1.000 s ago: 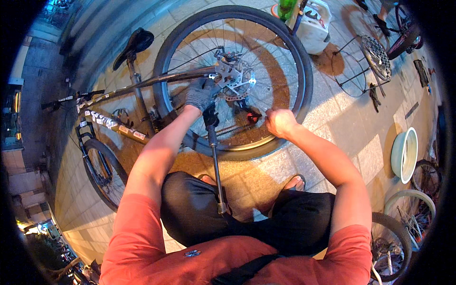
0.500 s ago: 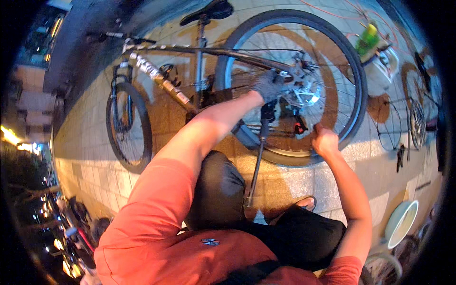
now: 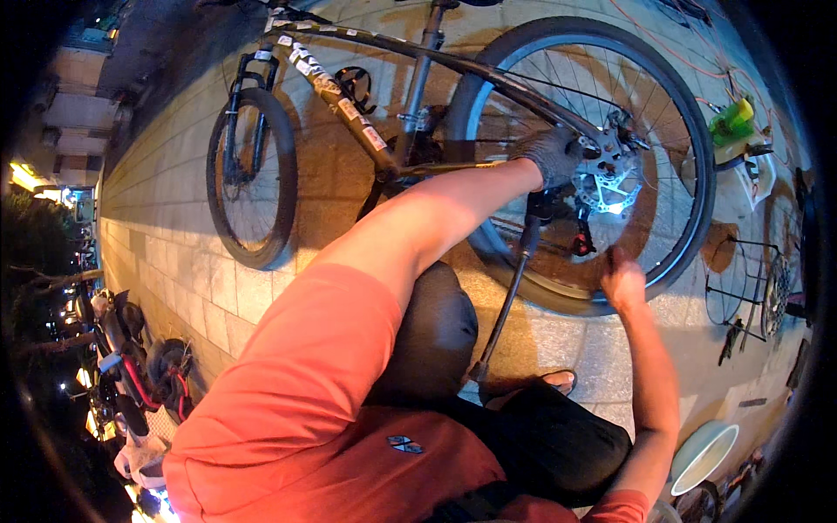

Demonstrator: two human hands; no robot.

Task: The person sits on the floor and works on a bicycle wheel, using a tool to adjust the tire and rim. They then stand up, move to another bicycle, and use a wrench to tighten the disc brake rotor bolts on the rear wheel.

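A dark bicycle [image 3: 344, 103] stands in front of me, its rear wheel [image 3: 708, 161] to the right. My left hand [image 3: 551, 157], in a grey knit glove, is closed round the rear end of the bicycle frame, close to the shiny brake disc [image 3: 608, 193]. The glove hides that part of the frame. My bare right hand [image 3: 624, 281] is at the lower part of the rear wheel, by the rim, with fingers curled; what they hold, if anything, is hidden. Left of it hangs a small red-and-black part [image 3: 581, 240]. A kickstand [image 3: 510, 301] slants down toward my foot.
Farther right stand a green-and-yellow container [image 3: 732, 122] and a wire rack-like frame [image 3: 741, 283]. A pale basin [image 3: 704, 458] is at the lower right. The front wheel [image 3: 290, 174] is on the left. Parked two-wheelers [image 3: 144, 366] line the left edge. An orange cord [image 3: 667, 54] runs along the ground.
The view has shifted, so the bicycle appears farther right and its front wheel higher. Both hands keep nearly the same places on the bicycle.
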